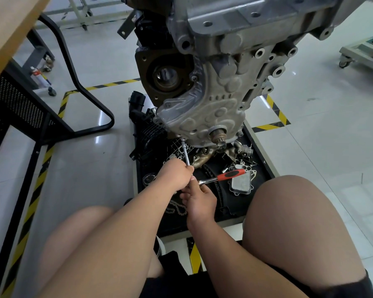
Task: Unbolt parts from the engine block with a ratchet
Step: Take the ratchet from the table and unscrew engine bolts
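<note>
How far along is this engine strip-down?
Done: removed parts, such as a cooler plate and a chain, lie in the tray under the engine. In hand: the left hand grips the extension, the right hand holds the ratchet, working a bolt at the cover's lower corner. Left: the grey cover is still mounted.

- I see a wooden tabletop [7, 29] at far left.
- A black bent-tube frame [91, 97] stands on the floor beside it.
- Yellow-and-black tape [114, 83] crosses the glossy pale floor tiles [321, 147].
- A small can [36, 72] stands under the table; I can't read its label.
- A pale wheeled cart [351, 53] sits far right.
</note>
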Demonstrator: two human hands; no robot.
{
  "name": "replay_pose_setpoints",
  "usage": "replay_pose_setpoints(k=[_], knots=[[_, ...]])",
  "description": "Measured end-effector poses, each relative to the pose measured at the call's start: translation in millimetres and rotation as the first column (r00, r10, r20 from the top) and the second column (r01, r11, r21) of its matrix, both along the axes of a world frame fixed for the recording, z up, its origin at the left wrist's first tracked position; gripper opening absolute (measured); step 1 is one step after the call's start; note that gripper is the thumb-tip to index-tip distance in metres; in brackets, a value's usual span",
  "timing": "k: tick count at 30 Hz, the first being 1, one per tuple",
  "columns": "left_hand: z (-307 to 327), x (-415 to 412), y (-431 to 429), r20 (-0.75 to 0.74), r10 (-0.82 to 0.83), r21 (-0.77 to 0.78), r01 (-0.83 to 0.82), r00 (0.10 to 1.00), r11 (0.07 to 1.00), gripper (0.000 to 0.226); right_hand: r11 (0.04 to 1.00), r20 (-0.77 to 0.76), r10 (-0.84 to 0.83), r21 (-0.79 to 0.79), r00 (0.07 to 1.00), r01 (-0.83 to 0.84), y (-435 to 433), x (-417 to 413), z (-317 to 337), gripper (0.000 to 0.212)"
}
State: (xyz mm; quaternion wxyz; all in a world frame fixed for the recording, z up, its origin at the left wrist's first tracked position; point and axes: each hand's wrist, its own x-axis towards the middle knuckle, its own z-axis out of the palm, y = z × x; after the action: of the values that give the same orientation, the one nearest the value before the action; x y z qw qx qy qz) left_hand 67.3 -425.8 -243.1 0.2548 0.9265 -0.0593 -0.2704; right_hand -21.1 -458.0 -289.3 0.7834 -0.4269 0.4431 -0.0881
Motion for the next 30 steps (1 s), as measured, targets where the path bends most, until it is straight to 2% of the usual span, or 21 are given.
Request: replay_pose_setpoints(k=[3,8,15,21,25,30], knots=[[-0.7,0.3,-0.6,-0.002,-0.001,-0.009,0.001,1.0,1.0,0.035,1.0,-0.002,-0.008,-0.001,1.0,0.008,-1.4,-0.2,-0.6,0.031],[-2.5,2.3,-0.4,-0.019,0.004,-0.076,-0.005,1.0,0.997,0.044,0.996,-0.063,0.036,0.08,0.997,-0.031,-6.1,5.0,-4.4,0.053],[-3.5,0.9,0.0,-0.101,-0.016,-0.139,0.002,0.995,0.99,0.033,0.927,-0.068,0.026,0.374,0.997,0.001,-8.5,10.2,0.8,0.057],[-2.9,0.9,0.6,-0.061,-0.015,-0.127,0.007,0.998,0.992,0.033,0.839,-0.066,0.056,0.544,0.996,-0.011,-8.7,10.7,13.3,0.061],[-3.2,1.2,0.8,-0.04,-0.011,-0.088,0.008,0.999,0.996,0.033,0.827,-0.056,0.116,0.559,0.992,-0.066,-7.8,11.0,16.6,0.059],[-2.0,0.6,2.0,-0.019,-0.016,-0.045,0.015,1.0,0.999,0.032,0.872,-0.047,0.141,0.48,0.989,-0.101,-5.0,10.3,15.6,0.053]])
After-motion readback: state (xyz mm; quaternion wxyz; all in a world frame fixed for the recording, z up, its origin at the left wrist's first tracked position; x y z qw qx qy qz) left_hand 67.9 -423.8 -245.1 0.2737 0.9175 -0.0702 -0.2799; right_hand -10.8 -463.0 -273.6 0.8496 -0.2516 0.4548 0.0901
